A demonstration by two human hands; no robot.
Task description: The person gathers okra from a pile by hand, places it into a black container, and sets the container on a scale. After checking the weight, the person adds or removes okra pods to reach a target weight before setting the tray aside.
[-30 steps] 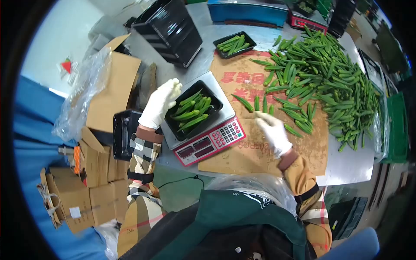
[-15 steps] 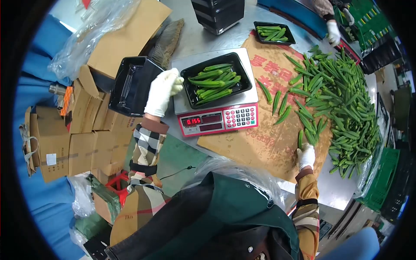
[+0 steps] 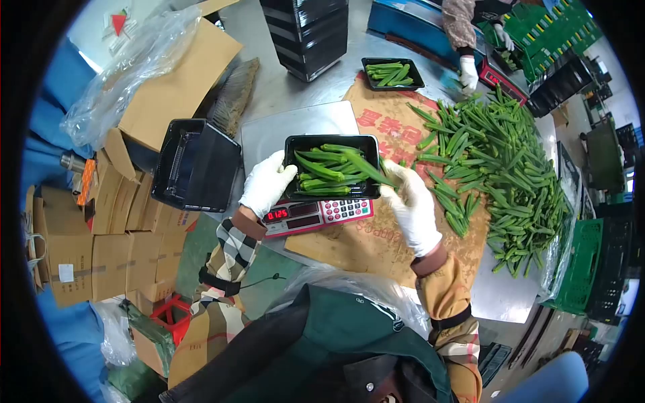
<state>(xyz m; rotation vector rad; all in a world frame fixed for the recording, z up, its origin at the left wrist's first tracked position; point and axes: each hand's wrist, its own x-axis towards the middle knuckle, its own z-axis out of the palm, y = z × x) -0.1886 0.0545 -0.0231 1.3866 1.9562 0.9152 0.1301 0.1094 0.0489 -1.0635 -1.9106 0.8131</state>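
Observation:
A black tray (image 3: 292, 143) of green okra (image 3: 327, 170) is held above the red-edged scale (image 3: 319, 219), whose display reads 0.125. My left hand (image 3: 267, 183), in a white glove, grips the tray's left edge. At its right side my gloved right hand (image 3: 408, 201) has thumb and fingers closed on the tray edge, touching an okra pod that slants over the rim. The scale's metal plate (image 3: 295, 121) shows behind the tray. To the right, a large heap of okra (image 3: 524, 181) lies on and beside a flattened cardboard sheet (image 3: 390, 255).
Another okra tray (image 3: 393, 74) stands at the back, near a tall stack of black trays (image 3: 306, 40). Empty black trays (image 3: 195, 164) stand left of the scale. A co-worker's gloved hand (image 3: 469, 75) is near a second scale (image 3: 502, 80). Cardboard boxes (image 3: 111, 265) are stacked at left.
The okra tray has been lifted off the scale plate toward me. Both hands have moved to it, the right one from the loose okra. The display went from 0.155 to 0.125.

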